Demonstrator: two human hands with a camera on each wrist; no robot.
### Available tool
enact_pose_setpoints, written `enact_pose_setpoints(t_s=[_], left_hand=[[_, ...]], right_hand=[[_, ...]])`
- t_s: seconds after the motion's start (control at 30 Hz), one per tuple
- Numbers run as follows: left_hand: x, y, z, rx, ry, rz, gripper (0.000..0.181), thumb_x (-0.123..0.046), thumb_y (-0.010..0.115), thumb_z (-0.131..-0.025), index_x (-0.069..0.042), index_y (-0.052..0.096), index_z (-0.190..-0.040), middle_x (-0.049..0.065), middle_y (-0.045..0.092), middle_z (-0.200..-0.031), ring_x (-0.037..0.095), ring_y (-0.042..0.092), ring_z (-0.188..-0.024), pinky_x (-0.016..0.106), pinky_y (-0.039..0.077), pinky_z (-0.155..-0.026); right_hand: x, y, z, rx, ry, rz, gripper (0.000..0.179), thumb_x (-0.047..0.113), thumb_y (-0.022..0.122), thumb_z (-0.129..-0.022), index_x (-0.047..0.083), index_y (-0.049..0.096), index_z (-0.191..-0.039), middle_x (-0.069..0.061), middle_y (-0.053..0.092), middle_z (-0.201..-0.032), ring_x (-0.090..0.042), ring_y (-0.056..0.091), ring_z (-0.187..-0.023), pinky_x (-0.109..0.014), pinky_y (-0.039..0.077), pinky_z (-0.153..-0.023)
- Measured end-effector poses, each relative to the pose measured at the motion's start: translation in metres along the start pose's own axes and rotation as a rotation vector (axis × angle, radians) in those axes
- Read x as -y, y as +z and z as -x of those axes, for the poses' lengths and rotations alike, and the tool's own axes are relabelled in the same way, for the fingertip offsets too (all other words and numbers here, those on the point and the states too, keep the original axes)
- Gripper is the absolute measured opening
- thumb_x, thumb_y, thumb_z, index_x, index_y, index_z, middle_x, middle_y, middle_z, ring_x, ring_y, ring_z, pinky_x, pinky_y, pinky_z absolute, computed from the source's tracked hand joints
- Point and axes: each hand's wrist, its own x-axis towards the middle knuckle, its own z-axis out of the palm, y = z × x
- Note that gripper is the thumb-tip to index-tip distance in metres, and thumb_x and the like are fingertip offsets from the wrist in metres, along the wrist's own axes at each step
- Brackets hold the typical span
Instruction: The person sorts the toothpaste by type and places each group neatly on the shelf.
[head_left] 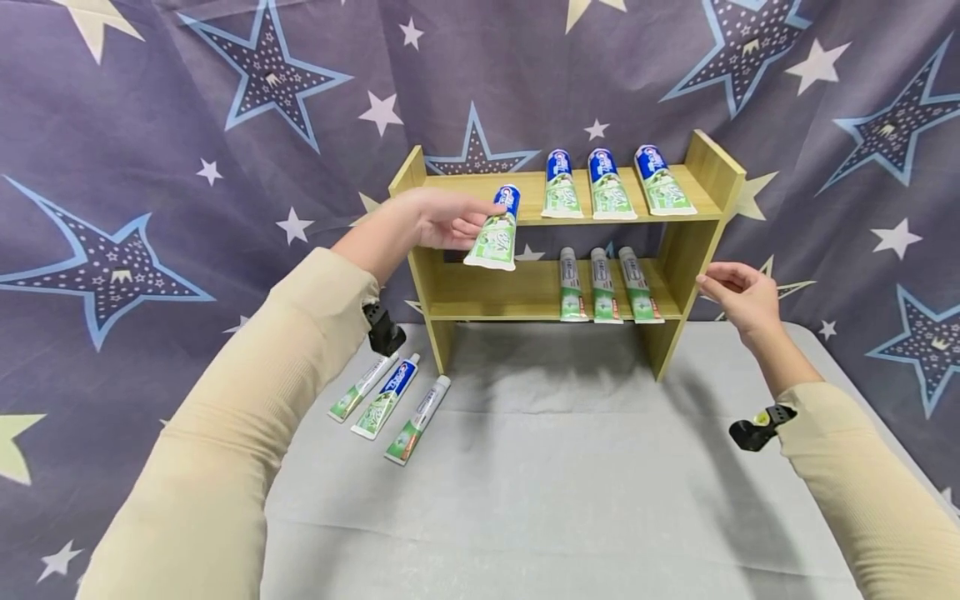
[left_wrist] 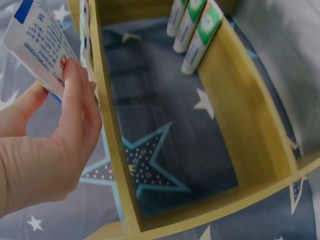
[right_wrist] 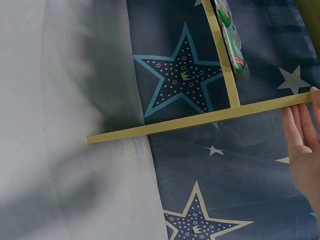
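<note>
My left hand [head_left: 453, 218] pinches a blue, white and green toothpaste tube [head_left: 497, 237] in front of the upper shelf's left part. In the left wrist view the tube's printed white back [left_wrist: 42, 45] faces the camera, with its wide crimped end upward. The tube overlaps the front edge of the wooden rack [head_left: 435, 317] in the head view. At the rack's right side panel, my right hand [head_left: 742, 296] grips the front edge; in the right wrist view its fingers [right_wrist: 296, 125] lie along the outer face and the thumb is over the edge.
Three blue-capped tubes [head_left: 609, 187] lie on the upper shelf's right part. Three slimmer silver and green tubes [head_left: 604, 287] lie on the lower shelf's right part. Three more tubes [head_left: 386, 398] rest on the grey tabletop [head_left: 562, 483] at left. A star-patterned cloth [head_left: 465, 75] hangs behind.
</note>
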Motion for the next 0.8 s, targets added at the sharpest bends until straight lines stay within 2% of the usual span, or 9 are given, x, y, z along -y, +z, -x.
enact_pose_setpoints(t_s=[0.2, 0.33, 0.43, 0.57, 0.7, 0.8], left_hand=[[-0.021, -0.007, -0.018, -0.069, -0.066, -0.028, 0.023, -0.025, 0.057, -0.096, -0.007, 0.055, -0.082, -0.002, 0.050, -0.054, 0.004, 0.038, -0.046, 0.014, 0.046, -0.048], [-0.030, -0.009, -0.029, -0.028, -0.082, 0.031, 0.023, -0.023, 0.052, -0.098, -0.005, 0.052, -0.084, -0.004, 0.035, -0.050, 0.004, 0.023, -0.045, 0.013, 0.027, -0.042], [-0.035, -0.007, -0.036, -0.069, -0.091, 0.021, 0.019, -0.021, 0.053, -0.098, -0.005, 0.050, -0.087, -0.002, 0.038, -0.051, 0.004, 0.027, -0.043, 0.011, 0.027, -0.041], [-0.040, -0.005, -0.045, -0.174, -0.099, -0.022, 0.016, -0.021, 0.057, -0.095, -0.006, 0.051, -0.093, 0.003, 0.055, -0.059, 0.006, 0.046, -0.048, 0.013, 0.046, -0.046], [-0.044, -0.005, -0.052, -0.174, -0.087, 0.003, 0.019, -0.023, 0.057, -0.096, -0.005, 0.052, -0.089, 0.001, 0.050, -0.057, 0.005, 0.038, -0.045, 0.012, 0.042, -0.043], [-0.048, -0.004, -0.057, -0.168, -0.072, 0.025, 0.024, -0.023, 0.056, -0.096, -0.006, 0.050, -0.081, -0.003, 0.039, -0.051, 0.003, 0.026, -0.040, 0.012, 0.028, -0.038]], right_hand=[[-0.002, -0.001, -0.001, -0.001, 0.005, -0.019, 0.023, -0.004, 0.069, -0.082, 0.019, 0.069, -0.084, 0.016, 0.070, -0.072, 0.003, 0.066, -0.065, -0.007, 0.055, -0.061], [-0.002, -0.002, 0.000, -0.004, 0.008, -0.008, 0.023, -0.004, 0.070, -0.082, 0.019, 0.069, -0.085, 0.017, 0.070, -0.073, 0.004, 0.066, -0.066, -0.007, 0.055, -0.061], [-0.003, -0.003, 0.001, -0.002, 0.005, 0.004, 0.023, -0.003, 0.070, -0.082, 0.020, 0.069, -0.085, 0.017, 0.070, -0.073, 0.005, 0.066, -0.065, -0.007, 0.055, -0.061], [-0.003, -0.002, 0.000, 0.000, -0.002, 0.019, 0.022, -0.002, 0.070, -0.082, 0.019, 0.069, -0.086, 0.017, 0.070, -0.073, 0.005, 0.066, -0.066, -0.007, 0.055, -0.062], [-0.002, -0.002, -0.001, -0.012, -0.002, 0.058, 0.021, -0.001, 0.070, -0.083, 0.020, 0.068, -0.086, 0.019, 0.069, -0.073, 0.005, 0.065, -0.067, -0.006, 0.054, -0.062], [-0.002, -0.002, -0.001, -0.015, -0.001, 0.052, 0.021, 0.000, 0.070, -0.083, 0.020, 0.068, -0.086, 0.019, 0.069, -0.074, 0.006, 0.065, -0.067, -0.006, 0.054, -0.063]])
